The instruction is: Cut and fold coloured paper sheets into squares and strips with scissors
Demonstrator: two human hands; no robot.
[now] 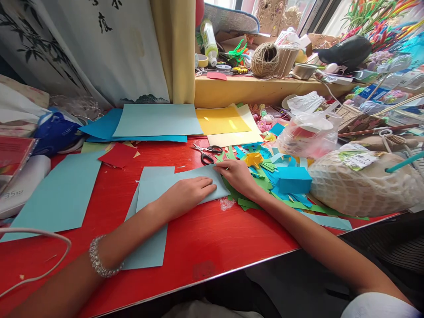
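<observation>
A light blue sheet of paper [159,187] lies slanted on the table, its edges near both hands. My left hand [194,194] rests flat on this sheet, fingers stretched and pointing right. At the sheet's upper right corner, my right hand [237,176] has its fingertips pinched on the edge. Another light blue sheet [149,251] sits underneath, partly covered by my left forearm. Just beyond the hands is a pair of scissors [207,154] with black handles. Green and blue paper strips [265,176] are heaped beside my right hand, with a blue paper box [294,179] among them.
Light blue paper [59,194] lies at the left near a white cable [62,238]. Blue and yellow sheets [225,120] line the back of the red table [205,238]. A net-wrapped bundle [361,181] and plastic bag [308,128] stand right. Twine [265,62] sits on the sill.
</observation>
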